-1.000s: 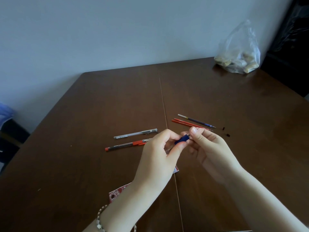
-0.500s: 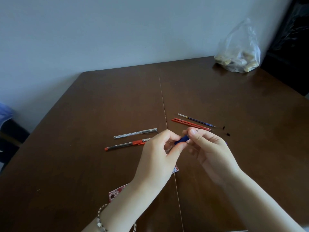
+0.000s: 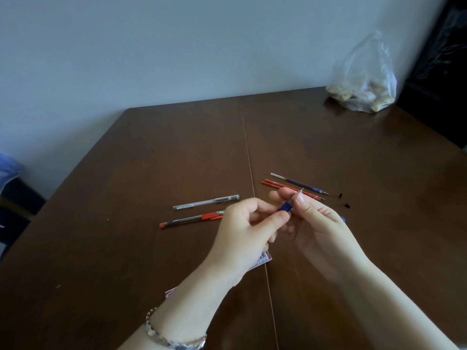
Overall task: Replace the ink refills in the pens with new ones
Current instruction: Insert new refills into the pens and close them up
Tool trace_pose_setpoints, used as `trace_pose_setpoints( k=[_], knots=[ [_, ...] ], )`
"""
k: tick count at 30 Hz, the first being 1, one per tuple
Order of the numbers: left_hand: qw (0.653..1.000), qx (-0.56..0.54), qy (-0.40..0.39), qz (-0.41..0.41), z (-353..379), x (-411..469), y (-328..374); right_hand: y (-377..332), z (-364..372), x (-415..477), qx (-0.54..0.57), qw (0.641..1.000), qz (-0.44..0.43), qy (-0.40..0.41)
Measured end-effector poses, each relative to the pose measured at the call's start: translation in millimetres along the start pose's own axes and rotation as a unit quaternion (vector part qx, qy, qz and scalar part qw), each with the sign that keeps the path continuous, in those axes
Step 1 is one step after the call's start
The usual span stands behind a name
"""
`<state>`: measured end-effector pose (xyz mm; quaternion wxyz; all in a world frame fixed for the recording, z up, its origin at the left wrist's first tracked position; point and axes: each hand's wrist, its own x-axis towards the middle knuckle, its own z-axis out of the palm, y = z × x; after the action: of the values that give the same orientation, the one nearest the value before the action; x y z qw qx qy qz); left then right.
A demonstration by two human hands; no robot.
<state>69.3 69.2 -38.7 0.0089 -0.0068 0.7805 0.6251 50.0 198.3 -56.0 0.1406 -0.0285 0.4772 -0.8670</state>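
Observation:
Both my hands meet over the middle of the brown table (image 3: 126,248). My left hand (image 3: 249,231) pinches the blue grip of a blue pen (image 3: 285,206). My right hand (image 3: 313,221) holds the same pen at its clear tip end, the rest hidden in the palm. A clear pen (image 3: 206,202) and a red pen (image 3: 189,219) lie to the left. Two red refills (image 3: 273,184) and a blue refill (image 3: 299,184) lie just beyond my right hand.
Two small black caps (image 3: 343,200) lie right of the refills. A printed red and white packet (image 3: 262,258) lies under my left wrist. A clear plastic bag (image 3: 364,82) with pale lumps sits at the far right corner. A dark cabinet (image 3: 442,72) stands on the right.
My right hand's fingers have shifted up along the pen's tip end, and the clear tip now shows above the blue grip. The pens and refills on the table have not moved.

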Motion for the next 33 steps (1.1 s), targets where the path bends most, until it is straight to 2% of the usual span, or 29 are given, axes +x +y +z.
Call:
trace_pose_setpoints(
  k=[2,3,5,7,9,11,13,15,16,17,19,21,23,25,26,28,30,31,33],
  knots=[
    [0.99,-0.108,-0.041,-0.078,0,1,4,-1,2,0,0.012,1.0,-0.005,0.004],
    [0.989,-0.113,-0.042,-0.083,0,1,4,-1,3,-1,0.01,1.0,-0.007,0.018],
    [1.0,0.004,0.002,-0.012,4,2,1,2,7,0,-0.003,0.998,-0.014,0.064],
    [0.985,0.128,0.073,0.094,9,0,-6,6,10,0,0.001,0.994,-0.022,0.106],
    [0.962,0.178,0.114,0.172,13,-3,-11,11,13,0,0.007,0.99,-0.037,0.137],
    [0.934,0.225,0.126,0.247,14,-2,-18,15,16,-1,0.028,0.986,-0.047,0.156],
    [0.891,0.301,0.131,0.315,13,0,-25,18,19,-1,0.07,0.982,-0.04,0.173],
    [0.841,0.387,0.135,0.353,12,2,-32,22,19,-1,0.105,0.977,-0.017,0.186],
    [0.834,0.405,0.131,0.351,11,2,-35,24,17,1,0.104,0.977,0.004,0.186],
    [0.847,0.4,0.12,0.329,10,3,-34,24,14,2,0.085,0.98,0.032,0.178],
    [0.905,0.338,0.094,0.24,6,1,-25,22,6,1,0.01,0.985,0.086,0.148],
    [0.948,0.279,0.065,0.14,1,4,-23,12,-7,-5,-0.139,0.977,0.102,0.125],
    [0.959,0.259,0.07,0.094,-8,7,-25,-2,-26,-10,-0.347,0.928,0.034,0.133],
    [0.961,0.254,0.081,0.075,-18,9,-27,-17,-51,-12,-0.542,0.822,-0.074,0.157],
    [0.962,0.253,0.08,0.068,-21,9,-28,-21,-63,-10,-0.616,0.766,-0.1,0.156],
    [0.964,0.251,0.071,0.055,-24,8,-30,-21,-84,-2,-0.715,0.681,-0.079,0.137],
    [0.964,0.253,0.066,0.048,-23,7,-31,-16,-96,3,-0.762,0.638,-0.028,0.107],
    [0.964,0.255,0.066,0.045,-22,7,-31,-14,-99,3,-0.766,0.635,-0.015,0.097],
    [0.964,0.256,0.068,0.038,-20,6,-30,-12,-100,3,-0.749,0.656,-0.028,0.09]
  ],
)
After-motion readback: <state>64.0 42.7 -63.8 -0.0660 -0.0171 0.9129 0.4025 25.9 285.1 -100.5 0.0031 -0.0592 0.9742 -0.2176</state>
